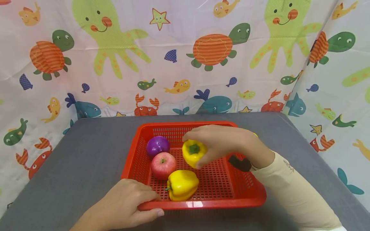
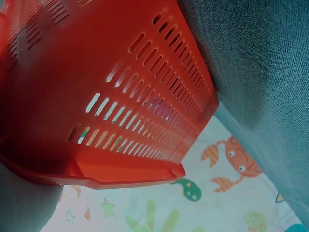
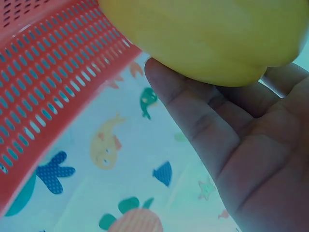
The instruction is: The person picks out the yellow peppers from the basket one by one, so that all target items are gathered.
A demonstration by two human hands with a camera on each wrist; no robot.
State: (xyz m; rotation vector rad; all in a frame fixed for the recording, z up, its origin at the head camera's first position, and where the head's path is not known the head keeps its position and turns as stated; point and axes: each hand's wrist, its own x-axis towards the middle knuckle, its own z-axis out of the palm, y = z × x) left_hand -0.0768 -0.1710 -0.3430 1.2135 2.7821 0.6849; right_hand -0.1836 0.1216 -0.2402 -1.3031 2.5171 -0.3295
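The step in hand looks to be handling a yellow pepper [image 1: 190,158] at the red basket [image 1: 214,203]. The right hand [image 1: 224,141] holds that pepper over the middle of the basket, fingers curled over its far side and thumb along its near side, with the green stem facing the head camera. The left hand [image 1: 128,203] grips the basket at the left end of its near rim, fingers over the rim and thumb on the outer side, and seems to be steadying it.

Inside the basket, a purple ball [image 1: 157,146] sits in the far left corner, a red apple [image 1: 163,166] just in front of it by the left wall, and a second yellow pepper [image 1: 183,185] lies on its side near the front wall, stem towards the left.

The next move depends on which way the held pepper is bound (whether it touches the basket's floor cannot be told). Setting it down would call for lowering it into the space right of the apple and then loosening the fingers; taking it out would call for a firm hold and a lift over the basket's rim.
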